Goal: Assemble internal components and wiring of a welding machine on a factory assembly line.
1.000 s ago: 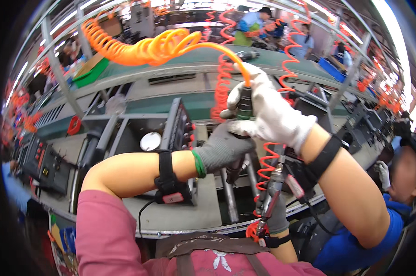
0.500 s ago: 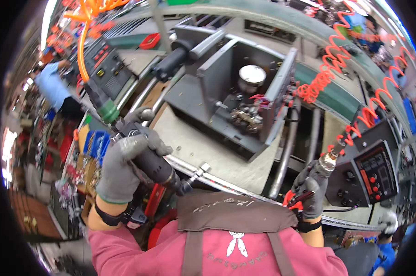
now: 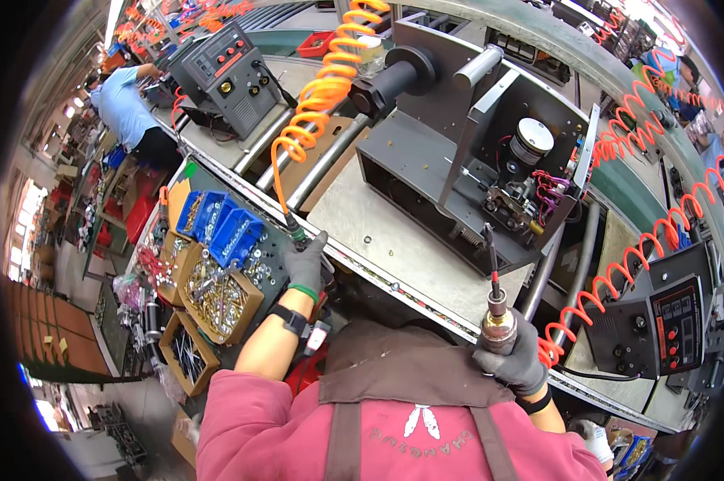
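My left hand (image 3: 302, 266), in a grey glove, is closed around the hose end of an air wrench, below its green fitting (image 3: 297, 234); the tool's body is hidden. My right hand (image 3: 518, 361), gloved too, grips a pneumatic screwdriver (image 3: 500, 327) with its bit pointing up and away. The bit's tip reaches the near side of a dark grey metal chassis (image 3: 410, 156); I cannot tell if they touch. Inside the chassis are a white-topped cylinder (image 3: 533, 138), a small metal mechanism and coloured wires. A black spool holder (image 3: 394, 80) juts from its left.
Blue bins (image 3: 237, 236) and cardboard boxes of screws (image 3: 217, 297) stand on the left. An orange coiled hose (image 3: 330, 84) and a red one (image 3: 626, 280) hang over the bench. Control-panel machines (image 3: 225, 80) stand left and right (image 3: 674, 321). A co-worker (image 3: 125, 108) stands far left.
My left hand and its air wrench have swung down and right, away from in front of me. The screwdriver in my right hand has turned bit-up toward the chassis. The whole view has shifted.
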### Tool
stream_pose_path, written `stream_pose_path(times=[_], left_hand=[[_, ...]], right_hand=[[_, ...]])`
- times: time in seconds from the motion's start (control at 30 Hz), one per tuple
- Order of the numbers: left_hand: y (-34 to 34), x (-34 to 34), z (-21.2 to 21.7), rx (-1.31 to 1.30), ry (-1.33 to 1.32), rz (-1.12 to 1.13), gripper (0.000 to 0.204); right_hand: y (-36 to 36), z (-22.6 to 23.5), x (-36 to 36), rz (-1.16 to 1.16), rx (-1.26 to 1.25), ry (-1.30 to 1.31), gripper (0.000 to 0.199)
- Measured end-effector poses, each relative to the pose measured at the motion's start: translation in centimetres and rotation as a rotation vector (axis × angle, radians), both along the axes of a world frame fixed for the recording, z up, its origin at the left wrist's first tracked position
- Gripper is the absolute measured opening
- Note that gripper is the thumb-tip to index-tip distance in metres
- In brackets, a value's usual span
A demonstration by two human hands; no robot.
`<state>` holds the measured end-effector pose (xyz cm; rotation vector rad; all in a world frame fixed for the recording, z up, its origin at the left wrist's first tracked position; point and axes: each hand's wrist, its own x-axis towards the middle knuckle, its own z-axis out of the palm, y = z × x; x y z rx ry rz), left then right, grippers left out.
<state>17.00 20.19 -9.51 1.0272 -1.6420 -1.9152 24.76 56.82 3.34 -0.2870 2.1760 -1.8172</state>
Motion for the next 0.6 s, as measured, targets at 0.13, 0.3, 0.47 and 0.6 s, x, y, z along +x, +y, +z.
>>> stream_pose_path(times=[0.13, 0.3, 0.47, 0.6], left_hand=[[-0.9, -2.6, -3.6, -0.076, -0.129, 0.245, 0.056], [-0.6, -4.2, -4.7, -0.33, -0.222, 0.439, 0.063], [-0.4, -4.2, -4.9, -0.234, -0.374, 0.364, 0.061], [-1.0, -3.0, -5.7, -0.197, -0.492, 0.407, 0.07]], right_hand=[[-2.1, -0.2, 0.9, -0.095, 0.022, -0.104, 0.045], [-4.1, -0.1, 1.5, -0.179, 0.012, -0.131, 0.046], [-6.1, -1.0, 1.1, -0.224, -0.022, -0.146, 0.045], [-7.3, -1.3, 0.6, -0.201, 0.02, -0.154, 0.044]])
